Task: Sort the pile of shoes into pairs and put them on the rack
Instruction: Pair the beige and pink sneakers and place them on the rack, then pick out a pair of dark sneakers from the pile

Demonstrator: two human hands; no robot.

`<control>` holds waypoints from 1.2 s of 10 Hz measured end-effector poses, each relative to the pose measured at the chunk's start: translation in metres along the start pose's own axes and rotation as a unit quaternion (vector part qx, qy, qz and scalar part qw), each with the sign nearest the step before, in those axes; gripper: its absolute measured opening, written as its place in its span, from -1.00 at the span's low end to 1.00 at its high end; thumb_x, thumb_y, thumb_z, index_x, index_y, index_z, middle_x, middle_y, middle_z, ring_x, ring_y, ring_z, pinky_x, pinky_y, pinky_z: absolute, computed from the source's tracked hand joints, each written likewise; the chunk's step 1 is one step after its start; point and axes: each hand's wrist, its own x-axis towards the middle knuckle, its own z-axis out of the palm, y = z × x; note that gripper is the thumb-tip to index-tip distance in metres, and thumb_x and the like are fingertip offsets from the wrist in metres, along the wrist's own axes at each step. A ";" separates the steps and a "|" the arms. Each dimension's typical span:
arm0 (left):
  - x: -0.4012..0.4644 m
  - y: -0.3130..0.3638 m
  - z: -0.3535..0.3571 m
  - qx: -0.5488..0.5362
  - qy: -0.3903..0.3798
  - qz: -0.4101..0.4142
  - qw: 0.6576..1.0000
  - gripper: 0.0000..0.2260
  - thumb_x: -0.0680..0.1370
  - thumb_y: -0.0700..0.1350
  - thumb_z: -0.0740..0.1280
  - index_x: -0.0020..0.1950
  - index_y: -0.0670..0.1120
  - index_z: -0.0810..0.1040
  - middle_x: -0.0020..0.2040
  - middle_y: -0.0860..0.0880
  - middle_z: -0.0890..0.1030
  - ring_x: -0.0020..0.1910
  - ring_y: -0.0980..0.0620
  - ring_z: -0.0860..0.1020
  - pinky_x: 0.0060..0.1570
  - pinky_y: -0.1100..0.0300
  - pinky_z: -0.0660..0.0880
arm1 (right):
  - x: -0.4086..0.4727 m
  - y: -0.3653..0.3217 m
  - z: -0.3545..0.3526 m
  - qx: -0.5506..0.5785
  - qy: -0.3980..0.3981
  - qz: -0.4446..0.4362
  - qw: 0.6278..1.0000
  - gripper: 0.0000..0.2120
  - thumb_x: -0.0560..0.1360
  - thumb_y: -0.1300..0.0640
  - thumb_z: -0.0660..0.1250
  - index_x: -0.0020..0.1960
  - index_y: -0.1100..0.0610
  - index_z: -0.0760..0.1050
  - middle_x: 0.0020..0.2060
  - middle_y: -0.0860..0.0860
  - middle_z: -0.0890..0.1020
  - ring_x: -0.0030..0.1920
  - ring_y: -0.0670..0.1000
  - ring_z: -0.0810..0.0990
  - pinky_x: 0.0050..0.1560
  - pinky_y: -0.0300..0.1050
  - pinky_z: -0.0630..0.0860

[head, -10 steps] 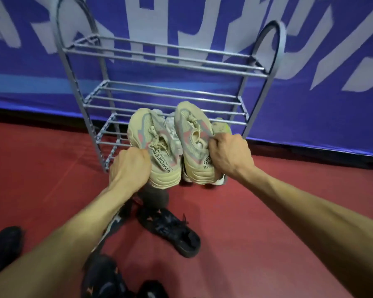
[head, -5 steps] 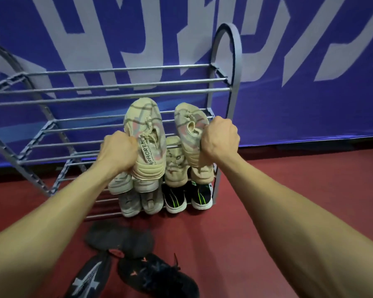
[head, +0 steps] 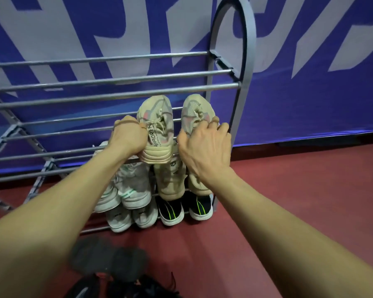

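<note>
- Now the beige pair sits higher against the rack (head: pixel 230 72) than half a second ago: both shoes have come up to the middle shelf at the rack's right end, toes pointing toward the blue banner (head: pixel 310 87).
- Leftmost of the two, the left hand (head: pixel 129 137) grips the left beige shoe (head: pixel 157 134) by its collar, fingers curled round it, heel hanging over the shelf's front bar.
- Next, the right beige shoe (head: pixel 195 117) lies farther onto the bars; the right hand (head: pixel 205 145) has loosened from the fist it made before, its fingers now spread and resting on the shoe's top rather than wrapped round it.
- By my reading, this pair is nearly placed; the left shoe wants a short push inward, then both hands can let go.
- Below, the lower shelves at the right end are taken: white-green sneakers (head: pixel 129 190), a tan pair (head: pixel 170 183), grey-white shoes (head: pixel 129 218) and black shoes with green stripes (head: pixel 181 209).
- Leftward, the middle and top shelves show bare bars, open room for later pairs.
- At the right, the arched side frame stands just beside the right shoe, so nothing can shift that way.
- Dark shoes (head: pixel 108 263) wait on the red floor (head: pixel 289 190), unsorted.
</note>
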 end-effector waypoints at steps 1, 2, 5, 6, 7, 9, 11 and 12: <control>-0.002 0.009 0.004 -0.006 -0.005 0.000 1.000 -0.71 0.59 -0.14 0.17 0.12 -0.31 0.57 0.10 -0.30 0.61 0.08 -0.28 0.59 0.03 0.05 0.55 | -0.003 0.008 0.004 0.062 -0.083 -0.005 0.995 -0.49 0.50 -0.09 0.10 0.19 0.31 0.42 0.32 0.39 0.37 0.25 0.34 0.37 0.21 0.17 0.35; 0.003 -0.006 0.012 -0.019 0.015 0.024 0.999 -0.63 0.61 0.02 0.15 0.04 -0.24 0.60 0.03 -0.30 0.64 0.05 -0.28 0.59 0.02 0.07 0.52 | 0.001 0.015 0.004 0.153 -0.116 -0.011 0.981 -0.57 0.51 -0.03 0.15 0.18 0.29 0.39 0.30 0.40 0.36 0.21 0.35 0.41 0.22 0.17 0.40; -0.089 -0.036 -0.013 -0.054 0.067 0.093 0.992 -0.71 0.59 -0.09 0.18 -0.27 -0.15 0.53 -0.24 -0.14 0.61 -0.13 -0.19 0.59 -0.11 0.09 0.44 | -0.016 0.002 -0.019 0.059 -0.069 -0.065 0.994 -0.59 0.57 0.02 0.10 0.29 0.27 0.35 0.32 0.28 0.39 0.38 0.28 0.27 0.39 0.17 0.20; -0.130 -0.045 -0.014 -0.042 0.094 0.109 0.989 -0.76 0.59 -0.14 0.19 -0.17 -0.17 0.59 -0.16 -0.15 0.62 -0.08 -0.17 0.55 -0.11 0.09 0.34 | -0.035 -0.013 -0.039 0.100 0.013 -0.102 0.990 -0.72 0.51 0.19 0.14 0.16 0.24 0.47 0.01 0.21 0.62 0.17 0.24 0.51 0.30 0.12 0.34; -0.164 -0.065 -0.011 -0.057 0.082 0.083 0.992 -0.75 0.59 -0.15 0.20 0.01 -0.19 0.65 -0.01 -0.17 0.67 0.02 -0.16 0.58 0.00 0.11 0.40 | -0.065 -0.019 -0.053 0.140 0.007 -0.129 0.982 -0.76 0.49 0.21 0.14 0.07 0.23 0.50 -0.22 0.22 0.65 -0.15 0.27 0.59 -0.19 -0.02 0.40; -0.231 -0.121 -0.001 -0.063 0.056 0.031 0.996 -0.76 0.59 -0.16 0.18 0.00 -0.19 0.63 -0.02 -0.16 0.66 0.02 -0.16 0.57 -0.03 0.11 0.37 | -0.136 -0.018 -0.048 0.105 -0.120 -0.204 0.966 -0.78 0.50 0.13 0.15 0.02 0.24 0.47 -0.08 0.31 0.60 -0.06 0.35 0.57 -0.20 0.04 0.42; -0.294 -0.189 0.024 -0.080 0.049 -0.070 0.993 -0.76 0.59 -0.17 0.17 0.05 -0.16 0.63 0.06 -0.14 0.66 0.10 -0.16 0.57 0.06 0.12 0.42 | -0.203 -0.005 -0.024 -0.012 -0.284 -0.289 0.914 -0.76 0.52 0.10 0.16 0.05 0.25 0.45 0.00 0.30 0.55 0.00 0.35 0.54 -0.20 0.00 0.34; -0.326 -0.213 0.037 -0.095 0.049 -0.119 0.987 -0.77 0.57 -0.20 0.19 0.03 -0.17 0.64 0.03 -0.19 0.68 0.08 -0.19 0.59 0.07 0.09 0.44 | -0.220 -0.001 -0.021 -0.088 -0.341 -0.294 0.889 -0.71 0.52 0.09 0.18 0.12 0.26 0.48 0.09 0.29 0.53 0.09 0.34 0.54 -0.09 0.02 0.43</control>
